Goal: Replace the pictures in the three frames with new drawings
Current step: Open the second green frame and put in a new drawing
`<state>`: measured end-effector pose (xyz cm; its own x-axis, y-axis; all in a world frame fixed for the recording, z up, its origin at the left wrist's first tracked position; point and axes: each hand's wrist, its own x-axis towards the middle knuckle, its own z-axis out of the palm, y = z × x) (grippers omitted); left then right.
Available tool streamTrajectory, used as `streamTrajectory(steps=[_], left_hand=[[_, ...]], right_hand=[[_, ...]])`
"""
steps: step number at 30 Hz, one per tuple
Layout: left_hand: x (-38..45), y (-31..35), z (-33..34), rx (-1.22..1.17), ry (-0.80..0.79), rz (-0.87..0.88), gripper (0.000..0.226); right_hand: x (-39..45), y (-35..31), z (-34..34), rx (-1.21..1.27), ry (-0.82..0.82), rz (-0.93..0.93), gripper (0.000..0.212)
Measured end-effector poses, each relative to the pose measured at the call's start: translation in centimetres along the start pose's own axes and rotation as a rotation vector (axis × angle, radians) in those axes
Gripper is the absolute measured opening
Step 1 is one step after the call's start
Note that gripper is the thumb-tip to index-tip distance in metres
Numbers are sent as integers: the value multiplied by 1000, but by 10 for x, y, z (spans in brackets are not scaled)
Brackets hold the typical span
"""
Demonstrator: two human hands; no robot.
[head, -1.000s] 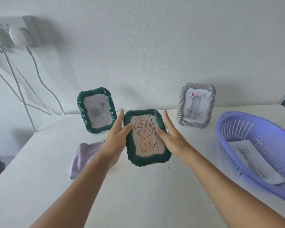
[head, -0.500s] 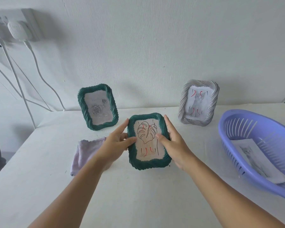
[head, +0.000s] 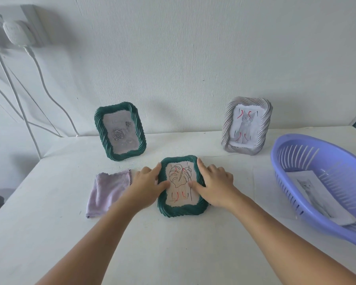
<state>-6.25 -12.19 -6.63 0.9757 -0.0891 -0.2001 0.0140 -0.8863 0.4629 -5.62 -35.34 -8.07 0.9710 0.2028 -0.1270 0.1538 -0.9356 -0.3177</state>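
The dark green twisted-rim picture frame [head: 182, 187] lies between both hands, long axis pointing away, left hand [head: 145, 186] and right hand [head: 215, 185] each pinching a side rim.

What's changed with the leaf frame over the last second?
Both hands, left hand and right hand, have brought the leaf frame down toward the table; both grip its sides throughout. The rose frame, cat frame, cloth and basket stayed put.
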Motion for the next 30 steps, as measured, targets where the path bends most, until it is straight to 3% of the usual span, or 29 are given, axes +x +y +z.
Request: streamTrajectory(steps=[3,11,16,19,22,25,30], left_hand=[[-1,0,6,133,-37,1,74],[9,-14,16,177,-3,22,77],[-9,-33,1,144,177,3,64],[-19,-75,-15,316,338,-50,60],[-34,-114,-31,232,470,-232,63],[-43,-142,-42,201,388,-453,70],[-42,-130,-45,-71,334,-438,72]], right_hand=[[-1,2,7,-53,-8,0,79],[0,9,16,-48,18,6,77],[1,11,19,-47,34,7,77],[1,12,20,-53,47,6,77],[1,12,21,-63,55,7,76],[2,11,21,-58,54,10,76],[1,10,19,-56,44,6,76]])
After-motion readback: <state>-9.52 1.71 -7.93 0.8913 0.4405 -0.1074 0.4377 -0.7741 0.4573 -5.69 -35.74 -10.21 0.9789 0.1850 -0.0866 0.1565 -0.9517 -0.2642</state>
